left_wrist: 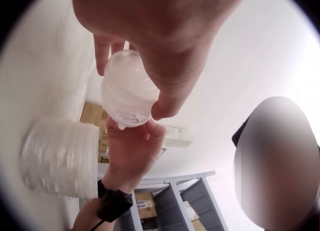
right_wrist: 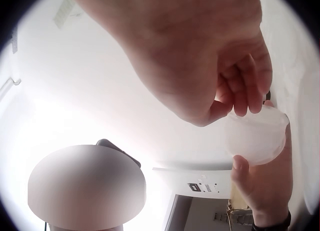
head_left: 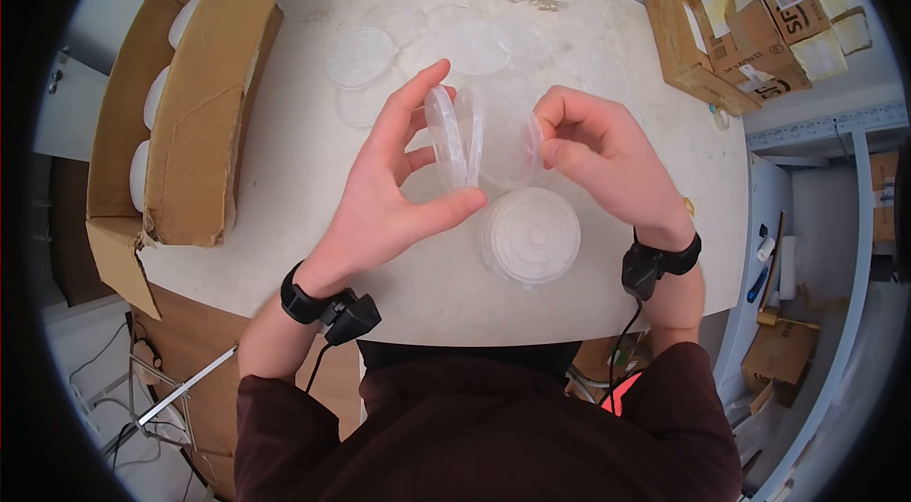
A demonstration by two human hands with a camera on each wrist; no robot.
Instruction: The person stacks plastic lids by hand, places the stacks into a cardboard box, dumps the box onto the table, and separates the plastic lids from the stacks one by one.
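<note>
My left hand (head_left: 380, 194) holds several round translucent plastic lids (head_left: 446, 137) on edge, thumb at the near rim and fingers at the far side. They fan apart slightly at the top. To their right, my right hand (head_left: 612, 160) pinches the rim of another clear lid (head_left: 534, 146) between thumb and curled fingers. Below the hands, a stack of similar lids (head_left: 534, 238) stands on the white table (head_left: 399, 298); its ribbed side shows in the left wrist view as a tall lid stack (left_wrist: 62, 158).
More clear lids (head_left: 361, 56) lie flat toward the back of the table. An open cardboard box (head_left: 204, 94) with white round items stands at the left. Taped cartons (head_left: 735, 27) sit at the back right, above a grey shelf unit (head_left: 859, 217).
</note>
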